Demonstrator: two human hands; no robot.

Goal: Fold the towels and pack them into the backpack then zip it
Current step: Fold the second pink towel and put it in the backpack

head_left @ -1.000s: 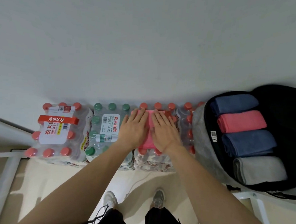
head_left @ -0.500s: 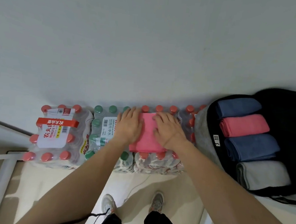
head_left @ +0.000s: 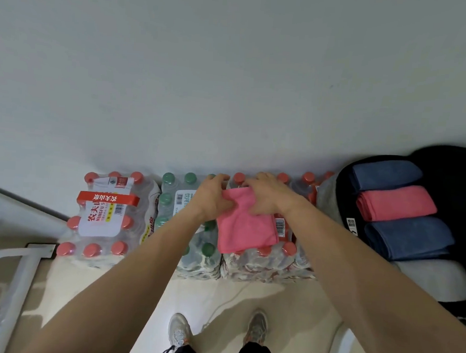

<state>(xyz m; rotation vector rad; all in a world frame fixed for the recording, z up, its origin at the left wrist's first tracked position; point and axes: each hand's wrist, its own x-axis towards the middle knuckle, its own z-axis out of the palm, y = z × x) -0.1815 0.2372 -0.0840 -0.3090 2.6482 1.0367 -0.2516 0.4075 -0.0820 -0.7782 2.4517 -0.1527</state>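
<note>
Pink towel (head_left: 243, 227) is lying lengthwise toward me, my left hand (head_left: 211, 199) and right hand (head_left: 267, 199) gripping its far end together. Backpack (head_left: 329, 202) is waiting rightward, nearer the right hand.

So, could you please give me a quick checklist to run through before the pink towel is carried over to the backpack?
1. Pink towel folded: ok, a compact rectangle on the bottle packs.
2. Left hand grips the towel's far end: ok.
3. Right hand grips the same end: ok.
4. Backpack open: ok.
5. Room left inside: cannot tell; the packed towels fill the part that shows.
6. Zip free to close: cannot tell.
</note>
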